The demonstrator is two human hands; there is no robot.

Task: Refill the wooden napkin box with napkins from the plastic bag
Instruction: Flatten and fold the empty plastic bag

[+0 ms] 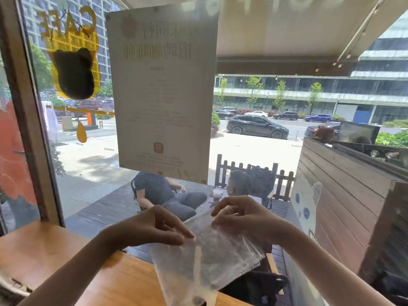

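Head view. Two hands are showing, and one clear plastic bag [205,259] is hanging between them, above the near edge of one wooden counter [55,257] that is running along a window [88,168]. One paper notice [162,89] is hanging on the glass at 12 o'clock from the bag, and one yellow sticker [72,51] is sitting at 10 o'clock from the notice. Beyond the glass, two seated people are showing, one in a dark shirt [154,188] and another [239,184] just to the right.

The left hand [152,228] is pinching the bag's upper left corner, with thumb and forefinger pressed together on the film and the remaining fingers curled loosely above it. The right hand [242,215] is gripping the upper right edge, its fingers bent and closing over the plastic; the thumb is hidden behind the film. The bag is lying at 3 o'clock from the left fingertips and at 7 o'clock from the right ones, its body drooping toward 6 o'clock and its lower end reaching the bottom of the frame. Whether napkins are lying inside cannot be told through the hazy film. The wooden napkin box is out of view.
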